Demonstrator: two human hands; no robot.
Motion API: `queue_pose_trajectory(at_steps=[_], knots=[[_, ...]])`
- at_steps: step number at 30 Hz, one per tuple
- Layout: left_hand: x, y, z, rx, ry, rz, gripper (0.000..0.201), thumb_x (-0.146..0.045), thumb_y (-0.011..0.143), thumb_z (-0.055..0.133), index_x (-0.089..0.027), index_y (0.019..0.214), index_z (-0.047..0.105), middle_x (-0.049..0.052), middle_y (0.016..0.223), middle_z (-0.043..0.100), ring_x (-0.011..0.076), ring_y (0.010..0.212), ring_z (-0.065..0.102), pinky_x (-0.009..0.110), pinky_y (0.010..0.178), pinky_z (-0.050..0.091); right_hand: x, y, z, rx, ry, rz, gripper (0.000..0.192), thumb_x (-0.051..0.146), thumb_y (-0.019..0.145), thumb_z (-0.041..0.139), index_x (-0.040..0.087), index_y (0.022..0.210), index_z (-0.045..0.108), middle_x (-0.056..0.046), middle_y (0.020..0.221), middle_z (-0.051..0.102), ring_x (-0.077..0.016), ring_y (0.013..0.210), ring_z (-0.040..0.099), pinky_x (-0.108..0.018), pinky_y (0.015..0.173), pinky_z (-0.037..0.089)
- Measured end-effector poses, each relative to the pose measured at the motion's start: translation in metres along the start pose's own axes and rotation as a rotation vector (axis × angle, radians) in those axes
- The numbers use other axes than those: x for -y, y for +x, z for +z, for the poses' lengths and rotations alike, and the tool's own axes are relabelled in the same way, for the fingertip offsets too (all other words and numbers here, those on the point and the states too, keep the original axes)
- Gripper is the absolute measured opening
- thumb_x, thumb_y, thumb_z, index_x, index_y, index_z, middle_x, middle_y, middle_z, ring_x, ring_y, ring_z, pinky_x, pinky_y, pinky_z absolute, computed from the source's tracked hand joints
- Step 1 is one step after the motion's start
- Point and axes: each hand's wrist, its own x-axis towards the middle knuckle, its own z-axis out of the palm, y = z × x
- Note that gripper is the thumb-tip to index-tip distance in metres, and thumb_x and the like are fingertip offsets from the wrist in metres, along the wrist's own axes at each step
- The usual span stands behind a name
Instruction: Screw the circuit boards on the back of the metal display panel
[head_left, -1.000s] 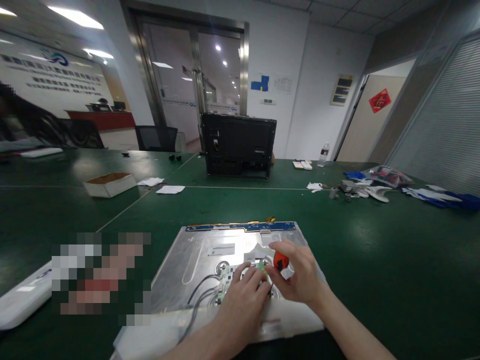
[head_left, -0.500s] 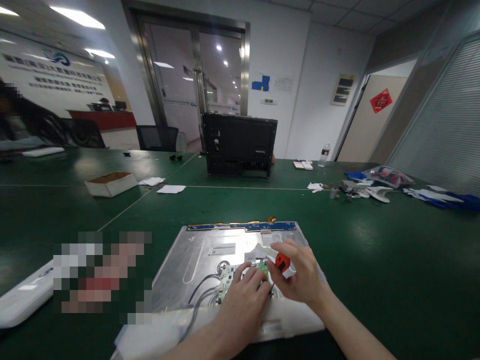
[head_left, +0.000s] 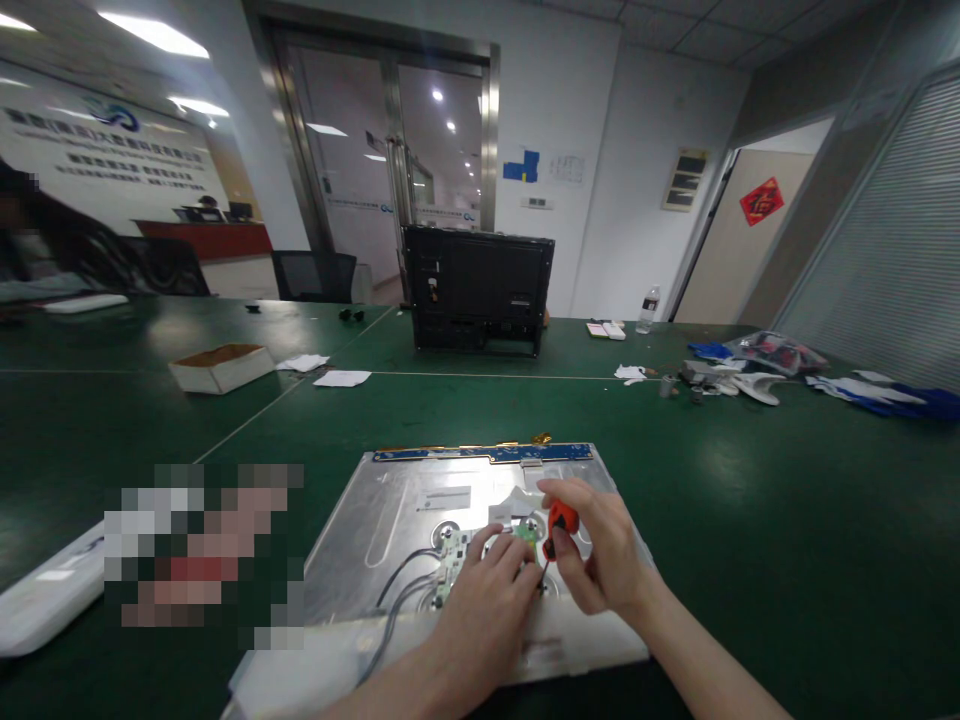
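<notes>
A display panel with a bare metal back lies flat in front of me. A green circuit board sits on its middle, with dark cables running off its left side. My left hand rests across this board, its fingers stretched over and partly hiding it. Above the board's right side, my right hand is closed around a screwdriver with a red and black handle. Its thin shaft slants down beside my left fingertips; the tip is hard to make out. A narrow blue circuit strip lines the panel's far edge.
Across the green table stands a black monitor, its back towards me. An open box and papers lie to the left. Farther right are a bottle and gloves. A long white object lies at near left.
The fingers of my right hand have shifted on the screwdriver, the thumb now lower, so more of the red handle shows. My left hand stays in place.
</notes>
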Motion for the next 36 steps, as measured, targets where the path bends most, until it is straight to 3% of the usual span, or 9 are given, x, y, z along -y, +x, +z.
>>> queue_pose_trajectory(at_steps=[7, 16, 26, 36], knots=[[-0.0002, -0.0003, -0.0016, 0.001, 0.004, 0.001, 0.019, -0.011, 0.08, 0.056, -0.02, 0.095, 0.059, 0.003, 0.095, 0.062, 0.0211, 0.092, 0.054, 0.043, 0.1, 0.029, -0.0019, -0.0021, 0.0048, -0.058, -0.074, -0.026, 0.037, 0.011, 0.075, 0.046, 0.017, 0.111, 0.045, 0.001, 0.067, 0.052, -0.0128, 0.052, 0.048, -0.025, 0.048, 0.037], [0.0011, -0.0013, 0.0018, 0.003, 0.026, 0.0, 0.013, -0.015, 0.08, 0.058, -0.02, 0.092, 0.058, 0.003, 0.099, 0.063, 0.0217, 0.097, 0.054, 0.042, 0.101, 0.029, -0.0039, -0.0031, 0.0069, -0.045, -0.114, -0.005, 0.026, 0.018, 0.082, 0.054, 0.021, 0.107, 0.046, 0.004, 0.063, 0.053, -0.0116, 0.049, 0.049, -0.024, 0.048, 0.037], [-0.0001, -0.0003, -0.0019, 0.004, 0.006, 0.012, 0.012, -0.014, 0.081, 0.056, -0.02, 0.091, 0.057, 0.003, 0.096, 0.061, 0.0216, 0.094, 0.055, 0.044, 0.101, 0.029, -0.0012, -0.0009, 0.0002, 0.009, 0.015, -0.002, 0.037, 0.015, 0.076, 0.041, 0.016, 0.112, 0.047, -0.004, 0.076, 0.058, -0.0157, 0.059, 0.055, -0.028, 0.052, 0.042], [-0.0003, 0.0, -0.0018, -0.009, 0.006, 0.004, 0.018, -0.014, 0.081, 0.055, -0.02, 0.097, 0.059, 0.004, 0.098, 0.063, 0.0225, 0.096, 0.054, 0.043, 0.1, 0.03, -0.0012, -0.0023, 0.0048, -0.058, -0.102, -0.016, 0.032, 0.017, 0.08, 0.05, 0.019, 0.112, 0.046, 0.002, 0.066, 0.055, -0.0119, 0.05, 0.05, -0.024, 0.048, 0.039]])
